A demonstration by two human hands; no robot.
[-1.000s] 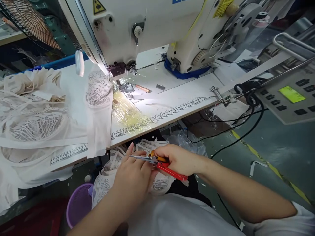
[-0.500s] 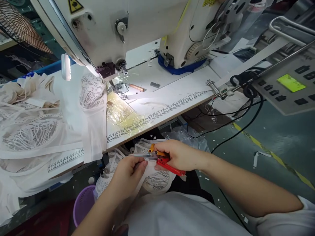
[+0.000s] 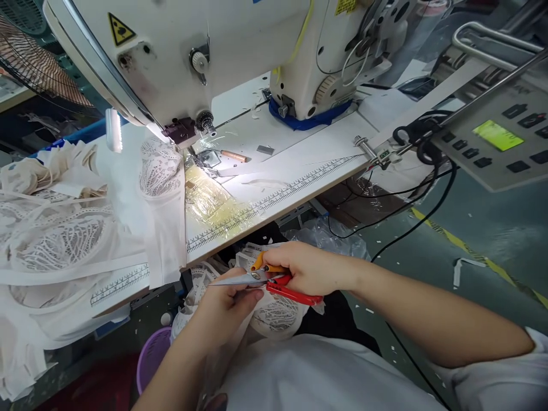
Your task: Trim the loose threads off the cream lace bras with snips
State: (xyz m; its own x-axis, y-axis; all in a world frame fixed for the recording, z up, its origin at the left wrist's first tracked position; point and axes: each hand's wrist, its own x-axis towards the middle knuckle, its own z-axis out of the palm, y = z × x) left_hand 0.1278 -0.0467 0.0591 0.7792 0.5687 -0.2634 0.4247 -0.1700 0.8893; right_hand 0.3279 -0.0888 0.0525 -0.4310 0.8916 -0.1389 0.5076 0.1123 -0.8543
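Observation:
My right hand (image 3: 310,265) is closed round scissors (image 3: 295,293) with orange and red handles. The metal blades point left and lie across the top of my left hand (image 3: 220,314). In that hand, thumb and fingers are pinched on a white lace bra (image 3: 276,315), which rests on my lap below the table edge. Its exact gripped part is hidden under the fingers and blades. More white lace shows behind and left of my hands. Another white lace bra (image 3: 165,177) lies under the head of the sewing machine (image 3: 166,57) and hangs over the table edge.
A heap of white lace bras (image 3: 64,242) covers the table's left side. A copper-coloured handled tool (image 3: 233,156) lies near the needle area. At right are a control panel (image 3: 471,137) and black cables (image 3: 434,214). A purple basket (image 3: 148,357) stands below.
The scissors have moved left, so their blades now lie over my left hand and show more fully. My view has shifted slightly. Both hands keep their hold.

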